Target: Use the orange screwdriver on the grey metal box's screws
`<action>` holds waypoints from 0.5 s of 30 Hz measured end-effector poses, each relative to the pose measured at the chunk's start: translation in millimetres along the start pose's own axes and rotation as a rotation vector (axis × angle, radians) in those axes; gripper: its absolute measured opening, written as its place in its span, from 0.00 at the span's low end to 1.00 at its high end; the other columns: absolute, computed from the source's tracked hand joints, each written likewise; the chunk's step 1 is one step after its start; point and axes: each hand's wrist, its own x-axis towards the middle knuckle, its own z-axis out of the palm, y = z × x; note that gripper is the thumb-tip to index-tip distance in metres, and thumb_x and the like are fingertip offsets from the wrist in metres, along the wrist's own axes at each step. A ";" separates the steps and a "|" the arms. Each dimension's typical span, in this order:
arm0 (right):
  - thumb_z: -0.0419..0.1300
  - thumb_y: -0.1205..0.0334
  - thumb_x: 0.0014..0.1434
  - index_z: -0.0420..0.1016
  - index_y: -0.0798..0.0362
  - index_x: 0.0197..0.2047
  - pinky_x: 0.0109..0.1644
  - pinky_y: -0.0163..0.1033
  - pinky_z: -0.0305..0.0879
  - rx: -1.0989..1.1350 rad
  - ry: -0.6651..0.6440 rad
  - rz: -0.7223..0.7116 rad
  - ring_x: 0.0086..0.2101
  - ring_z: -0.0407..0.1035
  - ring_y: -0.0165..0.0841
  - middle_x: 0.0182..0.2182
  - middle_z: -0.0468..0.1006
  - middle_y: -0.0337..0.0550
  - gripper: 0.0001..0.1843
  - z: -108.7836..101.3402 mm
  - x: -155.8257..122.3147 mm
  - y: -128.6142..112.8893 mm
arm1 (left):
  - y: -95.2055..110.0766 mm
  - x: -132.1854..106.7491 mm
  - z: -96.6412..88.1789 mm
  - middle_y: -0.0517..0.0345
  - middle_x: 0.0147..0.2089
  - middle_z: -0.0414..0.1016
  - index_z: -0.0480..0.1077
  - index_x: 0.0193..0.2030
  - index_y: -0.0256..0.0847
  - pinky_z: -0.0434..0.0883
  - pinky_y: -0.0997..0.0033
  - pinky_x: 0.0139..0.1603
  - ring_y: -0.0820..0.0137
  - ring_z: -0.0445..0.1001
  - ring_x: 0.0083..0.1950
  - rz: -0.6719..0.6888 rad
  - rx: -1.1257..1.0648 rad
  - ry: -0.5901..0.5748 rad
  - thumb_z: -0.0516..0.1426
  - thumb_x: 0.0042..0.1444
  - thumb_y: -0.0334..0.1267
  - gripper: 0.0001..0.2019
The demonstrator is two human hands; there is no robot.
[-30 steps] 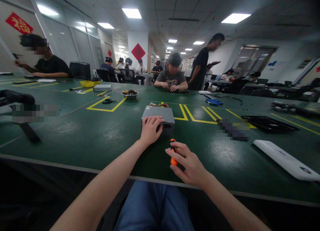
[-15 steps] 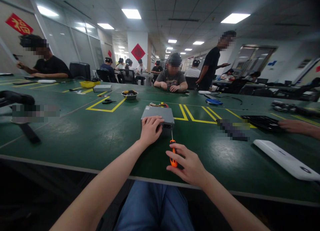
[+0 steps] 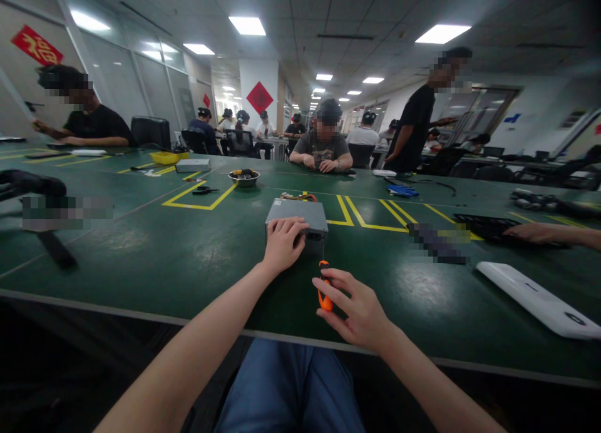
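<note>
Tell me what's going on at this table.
The person's left hand rests on a grey power supply. The right hand holds an orange screwdriver, its shaft pointing toward the unit's near right corner; whether the tip touches is unclear. Further right, someone else's hand is on a black panel.

One orange screwdriver (image 3: 326,302), two grey boxes (image 3: 295,210) (counting the far one), one bowl (image 3: 243,182), one yellow tray (image 3: 165,158)

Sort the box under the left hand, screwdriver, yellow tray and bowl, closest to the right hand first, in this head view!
1. Screwdriver: at the right hand.
2. Box: ahead, slightly left.
3. Bowl: farther ahead, left.
4. Yellow tray: farthest, left.
</note>
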 end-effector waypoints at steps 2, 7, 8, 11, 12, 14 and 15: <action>0.57 0.59 0.57 0.64 0.54 0.52 0.41 0.42 0.72 -0.013 0.050 -0.015 0.40 0.71 0.38 0.46 0.69 0.56 0.20 0.3 -0.2 1.1 | -0.1 0.0 -0.1 0.60 0.53 0.70 0.67 0.46 0.48 0.53 0.59 0.57 0.66 0.64 0.55 0.004 -0.002 0.006 0.52 0.56 0.34 0.12; 0.59 0.58 0.56 0.61 0.54 0.44 0.39 0.40 0.73 0.065 0.190 0.042 0.43 0.72 0.39 0.44 0.72 0.56 0.15 4.7 -2.3 3.7 | 0.1 -0.5 -1.1 0.60 0.53 0.71 0.67 0.46 0.48 0.53 0.59 0.56 0.66 0.65 0.55 0.007 -0.001 0.013 0.52 0.56 0.34 0.11; 0.59 0.58 0.56 0.61 0.53 0.43 0.39 0.41 0.73 0.070 0.182 0.054 0.44 0.72 0.39 0.44 0.73 0.56 0.15 5.7 -2.9 4.1 | 0.2 -0.5 -1.3 0.60 0.53 0.71 0.67 0.46 0.48 0.53 0.59 0.56 0.66 0.65 0.55 0.009 -0.005 0.015 0.52 0.56 0.34 0.11; 0.59 0.58 0.55 0.60 0.53 0.43 0.40 0.42 0.73 0.058 0.182 0.047 0.44 0.72 0.40 0.45 0.73 0.56 0.15 6.2 -4.6 5.5 | 0.2 -0.5 -1.2 0.60 0.52 0.71 0.67 0.46 0.48 0.53 0.60 0.56 0.66 0.65 0.55 0.009 -0.015 0.020 0.52 0.56 0.34 0.11; 0.59 0.59 0.55 0.60 0.53 0.44 0.40 0.42 0.73 0.056 0.200 0.038 0.44 0.72 0.40 0.44 0.74 0.56 0.15 5.5 -5.0 6.1 | 0.2 -0.5 -1.1 0.60 0.52 0.71 0.67 0.46 0.48 0.53 0.59 0.56 0.66 0.65 0.55 0.007 -0.016 0.020 0.52 0.56 0.34 0.11; 0.59 0.61 0.55 0.60 0.53 0.44 0.40 0.42 0.74 0.058 0.236 0.013 0.43 0.73 0.39 0.44 0.74 0.56 0.15 3.1 -5.1 7.4 | 0.2 -0.3 -0.8 0.60 0.52 0.71 0.67 0.46 0.48 0.53 0.59 0.57 0.66 0.64 0.55 0.005 -0.017 0.020 0.52 0.56 0.34 0.11; 0.59 0.61 0.55 0.60 0.53 0.44 0.40 0.42 0.74 0.060 0.239 -0.004 0.43 0.73 0.39 0.44 0.75 0.56 0.15 1.8 -4.7 8.0 | 0.2 -0.3 -0.7 0.60 0.52 0.71 0.67 0.46 0.48 0.53 0.60 0.57 0.66 0.64 0.55 0.006 -0.017 0.018 0.52 0.56 0.34 0.12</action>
